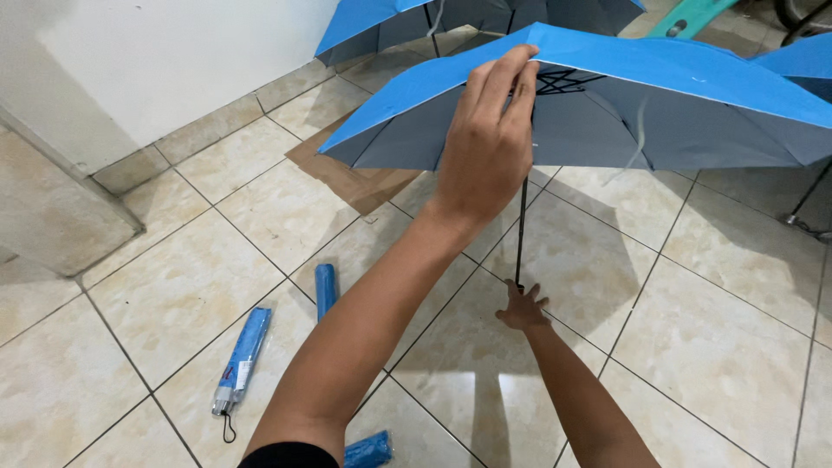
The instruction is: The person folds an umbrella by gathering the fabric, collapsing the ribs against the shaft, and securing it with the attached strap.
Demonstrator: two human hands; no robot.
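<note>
An open blue umbrella (659, 82) with a grey underside is held up over the tiled floor. My left hand (487, 147) reaches up and pinches the front edge of its canopy, fingers curled over the rim. My right hand (523, 307) is lower down, closed around the bottom end of the thin black shaft (521, 230), so the handle is hidden in it.
On the floor at the left lie a folded blue umbrella (243, 355), a blue sleeve (325, 290) and another blue bundle (368, 451). A flat piece of cardboard (355, 178) lies under the canopy's edge. A second open blue umbrella (433, 19) stands behind, by the white wall (173, 61).
</note>
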